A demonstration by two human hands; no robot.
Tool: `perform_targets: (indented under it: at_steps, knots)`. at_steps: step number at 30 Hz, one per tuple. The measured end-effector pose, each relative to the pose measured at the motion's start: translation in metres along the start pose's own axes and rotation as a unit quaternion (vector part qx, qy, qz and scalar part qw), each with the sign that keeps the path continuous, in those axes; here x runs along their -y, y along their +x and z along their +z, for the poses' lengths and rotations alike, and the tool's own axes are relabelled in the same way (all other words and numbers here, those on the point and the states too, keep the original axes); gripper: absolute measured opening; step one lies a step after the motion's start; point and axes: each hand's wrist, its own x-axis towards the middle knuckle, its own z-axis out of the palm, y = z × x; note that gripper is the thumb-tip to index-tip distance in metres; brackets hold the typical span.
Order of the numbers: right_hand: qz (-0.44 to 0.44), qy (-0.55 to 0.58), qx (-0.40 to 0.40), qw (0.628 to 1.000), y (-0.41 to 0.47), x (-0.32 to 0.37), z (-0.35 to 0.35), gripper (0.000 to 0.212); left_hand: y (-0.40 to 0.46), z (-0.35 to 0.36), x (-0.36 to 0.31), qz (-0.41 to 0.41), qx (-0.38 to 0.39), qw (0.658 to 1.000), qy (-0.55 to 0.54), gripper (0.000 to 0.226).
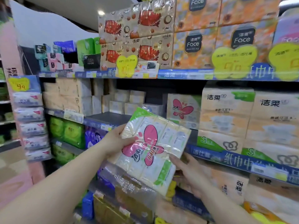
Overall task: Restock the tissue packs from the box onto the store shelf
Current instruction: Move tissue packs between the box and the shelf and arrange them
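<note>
I hold a tissue multipack in clear wrap with a pink butterfly print, tilted in front of the shelves. My left hand grips its upper left edge, thumb on the front. My right hand holds its lower right side from beneath, thumb on the front. Just behind the pack is a bare dark stretch of the middle shelf. A matching butterfly pack stands on that shelf to the right. The box is not in view.
Tall orange tissue bundles fill the middle shelf at right, with small beige packs at the back. The top shelf carries large Face packs. Green and purple packs sit lower left. Hanging wipes line the left end.
</note>
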Motion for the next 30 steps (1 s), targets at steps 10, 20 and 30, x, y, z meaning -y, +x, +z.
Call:
perform_targets:
  at_steps: [10, 20, 30]
  knots:
    - [-0.085, -0.088, -0.066, 0.99, 0.159, 0.076, 0.014, 0.066, 0.163, -0.023, -0.013, 0.043, -0.045, 0.997, -0.055, 0.027]
    - [-0.17, -0.166, -0.221, 0.946, 0.241, 0.09, 0.016, 0.04, 0.303, 0.011, 0.016, 0.097, 0.001, 0.983, -0.158, 0.048]
    - [-0.08, -0.197, -0.273, 0.938, 0.253, 0.061, 0.016, 0.059, 0.366, 0.027, 0.113, 0.024, 0.291, 0.956, -0.033, 0.095]
